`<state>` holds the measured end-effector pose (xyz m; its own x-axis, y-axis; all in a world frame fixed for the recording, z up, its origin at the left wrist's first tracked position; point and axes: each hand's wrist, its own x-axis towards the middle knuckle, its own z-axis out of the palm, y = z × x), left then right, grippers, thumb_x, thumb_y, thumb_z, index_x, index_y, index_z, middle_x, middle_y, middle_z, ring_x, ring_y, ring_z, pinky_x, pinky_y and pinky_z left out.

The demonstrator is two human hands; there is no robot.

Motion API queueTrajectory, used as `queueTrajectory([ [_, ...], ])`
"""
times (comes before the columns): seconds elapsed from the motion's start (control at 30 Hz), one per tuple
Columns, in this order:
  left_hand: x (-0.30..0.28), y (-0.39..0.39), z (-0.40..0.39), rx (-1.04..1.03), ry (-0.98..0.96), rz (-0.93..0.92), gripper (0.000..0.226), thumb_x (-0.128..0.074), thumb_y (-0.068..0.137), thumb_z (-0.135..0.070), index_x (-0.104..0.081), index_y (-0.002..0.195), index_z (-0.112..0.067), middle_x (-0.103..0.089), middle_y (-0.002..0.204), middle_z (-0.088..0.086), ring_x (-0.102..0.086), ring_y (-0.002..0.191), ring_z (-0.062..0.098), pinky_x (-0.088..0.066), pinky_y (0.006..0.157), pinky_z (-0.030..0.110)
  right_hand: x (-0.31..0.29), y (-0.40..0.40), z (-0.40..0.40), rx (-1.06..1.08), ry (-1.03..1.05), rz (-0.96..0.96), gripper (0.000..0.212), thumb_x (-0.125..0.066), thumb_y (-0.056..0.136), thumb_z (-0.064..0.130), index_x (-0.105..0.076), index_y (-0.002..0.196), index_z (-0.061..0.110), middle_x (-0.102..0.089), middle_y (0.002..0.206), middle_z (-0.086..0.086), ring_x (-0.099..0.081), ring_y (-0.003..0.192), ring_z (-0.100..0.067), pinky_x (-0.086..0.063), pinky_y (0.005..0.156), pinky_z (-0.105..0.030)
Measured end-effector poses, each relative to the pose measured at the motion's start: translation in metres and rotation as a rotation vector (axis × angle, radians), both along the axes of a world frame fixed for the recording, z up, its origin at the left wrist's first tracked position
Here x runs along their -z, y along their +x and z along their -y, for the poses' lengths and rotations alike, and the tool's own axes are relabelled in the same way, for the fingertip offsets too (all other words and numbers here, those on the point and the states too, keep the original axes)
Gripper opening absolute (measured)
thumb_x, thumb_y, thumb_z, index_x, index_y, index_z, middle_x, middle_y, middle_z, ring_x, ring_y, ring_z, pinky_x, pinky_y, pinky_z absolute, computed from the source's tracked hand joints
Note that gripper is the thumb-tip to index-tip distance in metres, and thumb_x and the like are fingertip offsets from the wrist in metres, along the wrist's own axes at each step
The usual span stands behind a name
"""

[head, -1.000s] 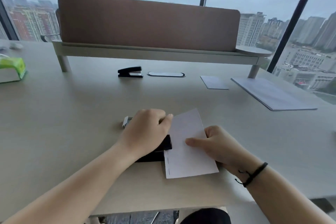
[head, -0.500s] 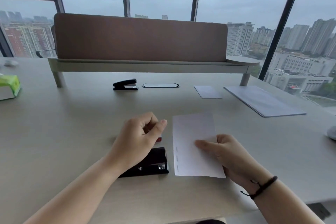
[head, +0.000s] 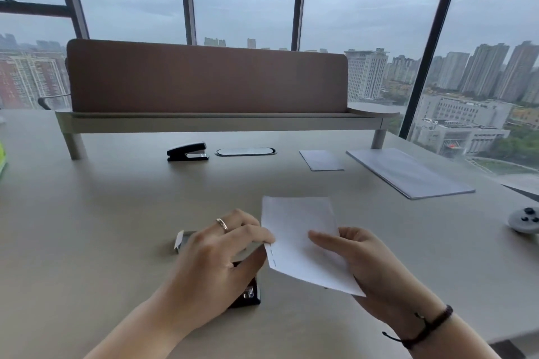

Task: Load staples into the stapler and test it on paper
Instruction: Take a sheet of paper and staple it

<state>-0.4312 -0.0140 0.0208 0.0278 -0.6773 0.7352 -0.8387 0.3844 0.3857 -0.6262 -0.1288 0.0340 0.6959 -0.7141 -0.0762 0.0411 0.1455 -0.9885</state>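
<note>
A small white sheet of paper (head: 300, 239) with a row of staples along its left edge is lifted off the desk. My right hand (head: 361, 268) holds it from below, thumb on top. My left hand (head: 221, 259) pinches the paper's left edge between thumb and fingers. Under my left hand a black stapler (head: 248, 294) lies on the desk, mostly hidden. A small staple box (head: 182, 240) peeks out at the left of that hand.
A second black stapler (head: 188, 151) sits at the back by an oval cable port (head: 246, 151). A small sheet (head: 320, 160) and a larger paper stack (head: 408, 172) lie far right. A grey controller (head: 525, 223) is at the right edge. A raised shelf with a brown screen (head: 204, 79) stands behind.
My left hand left the stapler and took the paper's stapled edge. My right hand lifted the paper off the desk. The view tilted upward.
</note>
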Motion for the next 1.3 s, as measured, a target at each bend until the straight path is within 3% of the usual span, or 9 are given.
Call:
queueTrajectory([
  [0.07,-0.002,0.0,0.0,-0.01,0.002,-0.141,0.011,-0.064,0.085,-0.028,-0.074,0.088,-0.026,-0.064,0.088,-0.014,-0.062,0.067,0.013,-0.051,0.061,0.026,0.001,0.003,0.001,0.069,-0.055,0.015,0.037,-0.071,0.081,0.037,-0.076,0.104,0.008,-0.074,0.09,-0.008,-0.065,0.071,-0.021,-0.05,0.058,-0.03],
  [0.17,-0.007,-0.001,0.0,-0.023,0.041,-0.438,0.017,-0.068,0.077,-0.042,-0.072,0.072,-0.027,-0.063,0.077,-0.008,-0.057,0.061,0.019,-0.048,0.059,0.029,0.011,0.002,0.007,0.245,-0.189,0.113,0.075,-0.073,0.059,0.077,-0.067,0.121,0.035,-0.071,0.122,0.003,-0.066,0.108,-0.019,-0.051,0.086,-0.039],
  [0.27,-0.01,0.001,-0.001,0.02,0.119,-0.621,0.027,-0.072,0.069,-0.049,-0.069,0.062,-0.022,-0.057,0.065,-0.009,-0.049,0.06,0.025,-0.043,0.062,0.027,0.01,-0.001,0.003,0.167,-0.431,0.136,0.078,-0.06,0.063,0.085,-0.056,0.13,0.047,-0.059,0.14,0.013,-0.051,0.133,-0.013,-0.04,0.107,-0.044],
  [0.33,-0.011,0.001,-0.001,0.091,0.203,-0.742,0.031,-0.076,0.066,-0.049,-0.07,0.063,-0.019,-0.056,0.059,0.0,-0.048,0.053,0.023,-0.041,0.061,0.033,0.006,-0.001,-0.001,0.136,-0.532,0.1,0.065,-0.066,0.069,0.072,-0.061,0.126,0.04,-0.065,0.134,0.009,-0.057,0.128,-0.014,-0.043,0.103,-0.043],
  [0.43,-0.011,0.0,-0.001,0.178,0.327,-0.903,0.037,-0.079,0.06,-0.046,-0.073,0.068,-0.011,-0.058,0.053,0.009,-0.047,0.039,0.021,-0.04,0.047,0.028,0.004,0.0,-0.004,0.133,-0.454,0.125,0.058,-0.08,0.065,0.056,-0.077,0.102,0.012,-0.079,0.099,-0.012,-0.074,0.093,-0.031,-0.056,0.08,-0.041],
  [0.53,-0.01,-0.002,-0.001,0.211,0.402,-0.981,0.037,-0.081,0.059,-0.04,-0.075,0.074,-0.006,-0.062,0.051,0.014,-0.045,0.034,0.021,-0.042,0.038,0.023,0.005,0.002,-0.006,0.164,-0.342,0.16,0.056,-0.085,0.054,0.049,-0.079,0.085,0.002,-0.079,0.083,-0.019,-0.072,0.07,-0.024,-0.056,0.06,-0.027],
  [0.67,-0.011,-0.005,-0.002,0.256,0.433,-1.031,0.018,-0.078,0.067,-0.017,-0.076,0.075,-0.001,-0.061,0.051,0.019,-0.049,0.035,0.019,-0.043,0.034,0.023,0.01,0.008,-0.008,0.196,-0.209,0.187,0.079,-0.092,0.038,0.059,-0.078,0.087,-0.001,-0.077,0.089,-0.025,-0.073,0.074,-0.03,-0.056,0.064,-0.034],
  [1.03,-0.013,-0.008,-0.006,0.287,0.447,-1.065,0.022,-0.072,0.07,-0.015,-0.073,0.08,0.005,-0.057,0.051,0.019,-0.044,0.034,0.022,-0.041,0.035,0.021,0.01,0.009,-0.019,0.146,0.053,0.133,0.082,-0.095,0.025,0.047,-0.078,0.087,-0.004,-0.077,0.088,-0.027,-0.073,0.065,-0.029,-0.057,0.062,-0.031],
  [1.3,-0.012,-0.039,-0.009,0.292,0.443,-1.044,0.013,-0.068,0.071,-0.014,-0.073,0.069,-0.002,-0.062,0.053,0.012,-0.047,0.035,0.018,-0.04,0.033,0.021,0.008,-0.018,-0.03,0.196,0.096,0.134,0.047,-0.084,0.051,0.029,-0.078,0.083,-0.005,-0.076,0.085,-0.028,-0.073,0.06,-0.029,-0.058,0.055,-0.028],
])
